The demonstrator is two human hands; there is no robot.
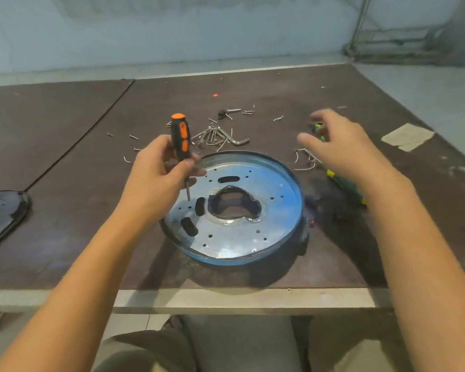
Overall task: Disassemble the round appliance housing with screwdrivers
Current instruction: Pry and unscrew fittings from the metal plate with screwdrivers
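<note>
The round metal housing (269, 210) lies flat near the table's front edge, a shiny disc with a raised rim, small holes, dark slots and a ragged hole in its middle. My left hand (156, 173) grips a black and orange screwdriver (181, 138), handle up, its tip hanging just above the disc's left part. My right hand (344, 146) hovers blurred over the table to the right of the disc, fingers spread, holding nothing. Under it lies a green and yellow tool (345, 183), mostly hidden by the hand.
Behind the disc lie a bunch of hex keys (220, 136), loose screws (247, 111) and bent wire pieces (306, 161). A dark rounded cover (3, 213) sits at the left edge. Paper scraps (408, 136) lie far right on the brown table (65, 237).
</note>
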